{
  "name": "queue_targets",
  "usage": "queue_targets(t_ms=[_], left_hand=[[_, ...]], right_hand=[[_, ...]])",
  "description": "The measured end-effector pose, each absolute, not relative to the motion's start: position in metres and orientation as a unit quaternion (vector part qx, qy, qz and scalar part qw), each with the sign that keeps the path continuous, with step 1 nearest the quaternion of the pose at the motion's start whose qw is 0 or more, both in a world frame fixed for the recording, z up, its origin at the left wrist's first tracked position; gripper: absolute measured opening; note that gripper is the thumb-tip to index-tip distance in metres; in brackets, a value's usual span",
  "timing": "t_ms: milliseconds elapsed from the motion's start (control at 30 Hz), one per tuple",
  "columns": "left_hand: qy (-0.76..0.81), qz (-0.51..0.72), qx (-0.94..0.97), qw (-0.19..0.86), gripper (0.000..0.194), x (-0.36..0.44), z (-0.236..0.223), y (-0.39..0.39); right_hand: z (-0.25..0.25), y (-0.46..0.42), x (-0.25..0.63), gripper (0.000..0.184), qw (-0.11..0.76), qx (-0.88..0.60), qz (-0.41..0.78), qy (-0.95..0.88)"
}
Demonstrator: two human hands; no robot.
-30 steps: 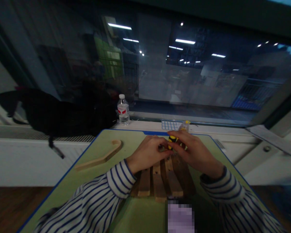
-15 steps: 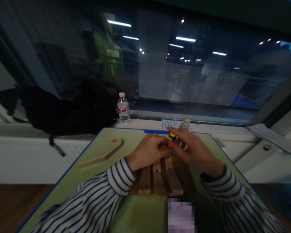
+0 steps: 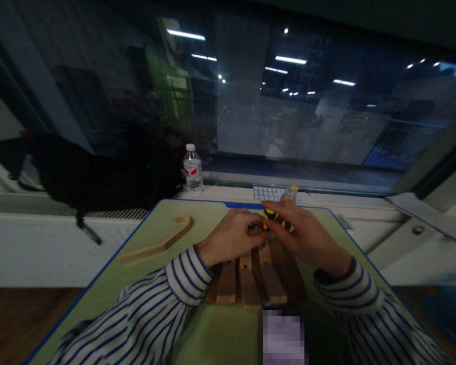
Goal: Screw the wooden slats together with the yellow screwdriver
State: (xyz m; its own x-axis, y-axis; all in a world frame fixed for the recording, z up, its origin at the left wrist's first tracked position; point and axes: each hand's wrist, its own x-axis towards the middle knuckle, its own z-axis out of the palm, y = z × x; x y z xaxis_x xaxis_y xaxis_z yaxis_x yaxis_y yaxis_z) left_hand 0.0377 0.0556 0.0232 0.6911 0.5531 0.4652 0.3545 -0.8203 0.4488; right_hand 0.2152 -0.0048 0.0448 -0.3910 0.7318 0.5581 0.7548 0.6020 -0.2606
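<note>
A short yellow-and-black screwdriver (image 3: 270,215) stands roughly upright over the wooden pieces, its tip hidden by my fingers. My right hand (image 3: 302,230) grips its handle between thumb and fingers. Thumb and forefinger of my left hand (image 3: 233,233) are pinched together beside the screwdriver's lower part; what they hold is hidden. Beneath both hands lie several light wooden slats (image 3: 251,291) with small dark holes, side by side on a darker brown wooden board (image 3: 294,274). The far ends of the slats are covered by my hands.
A hooked wooden piece (image 3: 163,247) lies on the green, blue-edged table (image 3: 144,284) at left. On the sill behind stand a water bottle (image 3: 193,170) and a small clear bag (image 3: 289,194) with yellow. A black bag (image 3: 99,177) rests at far left.
Both hands stay in nearly the same place. My right fingers have shifted slightly around the screwdriver handle, and more of its yellow side shows.
</note>
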Motion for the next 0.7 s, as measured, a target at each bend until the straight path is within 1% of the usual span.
queue_targets(t_ms=[233,500,700], left_hand=[[0.242,0.292,0.911,0.159,0.010,0.0378,0.0240,0.0546],[0.246,0.289,0.909,0.174,0.010,0.0379,0.0246,0.0544],[0.257,0.301,0.900,0.181,0.017,0.0376,0.0218,0.0571]], right_hand=[[0.0446,-0.0044,0.2164,0.031,0.330,-0.448,-0.023,-0.830],[0.0454,-0.0049,0.2160,0.031,0.332,-0.457,-0.016,-0.825],[0.0454,-0.0042,0.2159,0.031,0.329,-0.457,-0.012,-0.827]])
